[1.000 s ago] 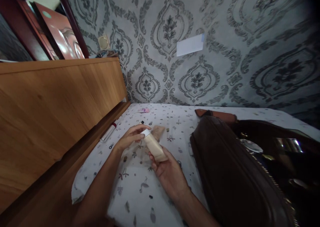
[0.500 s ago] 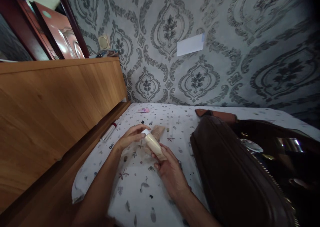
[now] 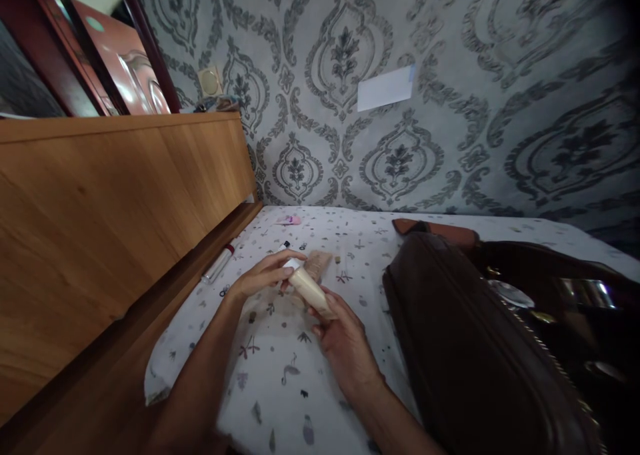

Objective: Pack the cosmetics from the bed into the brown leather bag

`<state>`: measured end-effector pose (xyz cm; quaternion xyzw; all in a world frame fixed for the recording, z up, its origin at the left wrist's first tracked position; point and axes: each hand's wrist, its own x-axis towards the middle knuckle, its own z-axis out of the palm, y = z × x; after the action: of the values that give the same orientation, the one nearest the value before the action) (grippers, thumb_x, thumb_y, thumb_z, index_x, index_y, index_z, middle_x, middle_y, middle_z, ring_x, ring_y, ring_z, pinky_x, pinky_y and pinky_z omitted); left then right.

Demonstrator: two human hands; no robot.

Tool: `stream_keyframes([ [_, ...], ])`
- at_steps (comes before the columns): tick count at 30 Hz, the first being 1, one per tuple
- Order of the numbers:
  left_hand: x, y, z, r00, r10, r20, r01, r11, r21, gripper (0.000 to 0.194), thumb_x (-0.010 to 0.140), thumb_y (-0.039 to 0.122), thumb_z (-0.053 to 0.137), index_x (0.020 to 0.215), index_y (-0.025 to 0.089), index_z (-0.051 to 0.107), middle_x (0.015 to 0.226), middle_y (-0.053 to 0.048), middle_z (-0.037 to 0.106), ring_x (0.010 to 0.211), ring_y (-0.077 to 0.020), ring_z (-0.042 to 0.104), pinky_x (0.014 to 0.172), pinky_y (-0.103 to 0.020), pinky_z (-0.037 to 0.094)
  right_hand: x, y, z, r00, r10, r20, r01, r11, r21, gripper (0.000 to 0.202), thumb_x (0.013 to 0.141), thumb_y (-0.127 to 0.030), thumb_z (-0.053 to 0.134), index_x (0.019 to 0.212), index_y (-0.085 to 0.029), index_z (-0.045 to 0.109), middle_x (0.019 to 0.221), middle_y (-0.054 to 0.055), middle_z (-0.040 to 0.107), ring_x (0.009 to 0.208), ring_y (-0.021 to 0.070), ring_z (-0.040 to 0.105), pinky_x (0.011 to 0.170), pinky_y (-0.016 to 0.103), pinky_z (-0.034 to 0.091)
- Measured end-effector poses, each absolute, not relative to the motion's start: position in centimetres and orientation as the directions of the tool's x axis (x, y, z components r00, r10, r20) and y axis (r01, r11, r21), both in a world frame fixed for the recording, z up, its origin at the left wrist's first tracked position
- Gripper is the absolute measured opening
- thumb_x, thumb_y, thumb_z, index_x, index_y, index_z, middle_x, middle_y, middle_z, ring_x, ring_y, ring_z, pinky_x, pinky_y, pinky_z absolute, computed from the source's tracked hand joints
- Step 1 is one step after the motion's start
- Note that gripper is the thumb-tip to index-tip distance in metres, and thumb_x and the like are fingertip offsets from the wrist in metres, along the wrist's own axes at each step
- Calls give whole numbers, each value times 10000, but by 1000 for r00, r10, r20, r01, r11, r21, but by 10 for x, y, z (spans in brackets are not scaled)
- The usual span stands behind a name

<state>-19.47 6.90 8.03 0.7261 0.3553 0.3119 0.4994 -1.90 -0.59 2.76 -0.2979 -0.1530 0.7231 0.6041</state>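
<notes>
A small cream-coloured bottle with a white cap is held at a tilt above the patterned white sheet. My right hand is wrapped round its lower end. The fingers of my left hand close on the white cap at the upper left end. Just behind the bottle, a light brown packet lies on the sheet. Part of the packet is hidden by the bottle and my left hand.
On the right stands a large dark brown bag, with a reddish-brown case behind it. A clear tube with a red end lies by the wooden headboard. A pink item is near the wall.
The view has shifted slightly. Both hands keep their hold on the bottle, and my left fingers have moved a little over the cap.
</notes>
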Motion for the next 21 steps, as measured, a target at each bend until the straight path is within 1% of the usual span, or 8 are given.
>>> stream_keyframes([
  [2, -197, 69, 80, 554, 828, 90, 217, -248, 944, 495, 821, 564, 613, 1131, 177, 601, 733, 11, 538, 592, -103, 508, 503, -195, 304, -19, -5, 28, -98, 963, -251, -789, -228, -570, 458, 548, -356, 887, 946, -195, 726, 911, 16, 709, 681, 121, 591, 488, 190, 411],
  [4, -198, 72, 74, 522, 847, 98, 221, -246, 944, 441, 843, 568, 584, 1001, 157, 611, 711, 10, 535, 563, -89, 493, 487, -190, 278, -19, -5, 28, -107, 959, -261, -797, -240, -555, 442, 545, -350, 881, 927, -194, 723, 902, 15, 715, 668, 120, 592, 485, 193, 417],
  [6, -196, 75, 68, 479, 872, 102, 207, -225, 952, 467, 852, 609, 548, 896, 146, 597, 666, 16, 522, 527, -80, 473, 474, -185, 270, -19, -5, 28, -118, 952, -281, -807, -257, -532, 424, 551, -338, 868, 919, -193, 716, 884, 13, 719, 654, 120, 594, 484, 194, 425],
  [9, -191, 77, 61, 431, 893, 128, 143, -207, 968, 558, 816, 698, 527, 811, 142, 578, 611, 22, 503, 479, -77, 442, 444, -186, 276, -18, -4, 28, -138, 941, -310, -827, -282, -486, 404, 564, -311, 840, 922, -187, 702, 831, 9, 721, 618, 121, 592, 475, 195, 427],
  [12, -183, 74, 61, 423, 893, 157, 59, -200, 978, 632, 770, 763, 521, 813, 136, 596, 606, 16, 502, 465, -85, 434, 417, -192, 301, -16, -3, 26, -179, 930, -320, -843, -313, -438, 307, 608, -311, 798, 863, -187, 680, 740, 11, 709, 560, 124, 569, 445, 197, 402],
  [15, -172, 64, 67, 415, 888, 200, -22, -210, 977, 655, 758, 776, 524, 832, 132, 620, 635, -1, 519, 481, -94, 444, 403, -196, 320, -15, -3, 27, -229, 924, -308, -847, -345, -405, 222, 666, -341, 751, 792, -185, 654, 671, 34, 695, 518, 126, 539, 422, 195, 367],
  [19, -156, 36, 82, 364, 864, 348, -113, -330, 937, 642, 764, 772, 527, 885, 151, 640, 643, -3, 538, 462, -93, 441, 395, -206, 334, -15, -9, 38, -299, 908, -294, -849, -394, -353, 222, 664, -343, 746, 774, -174, 654, 679, 48, 696, 516, 126, 530, 409, 192, 338],
  [21, -151, 18, 92, 342, 837, 427, -111, -415, 903, 600, 799, 737, 523, 938, 168, 654, 702, -21, 586, 481, -104, 483, 415, -218, 374, -15, -13, 48, -333, 902, -274, -835, -417, -359, 235, 641, -353, 763, 748, -177, 650, 664, 38, 680, 510, 125, 521, 398, 189, 322],
])
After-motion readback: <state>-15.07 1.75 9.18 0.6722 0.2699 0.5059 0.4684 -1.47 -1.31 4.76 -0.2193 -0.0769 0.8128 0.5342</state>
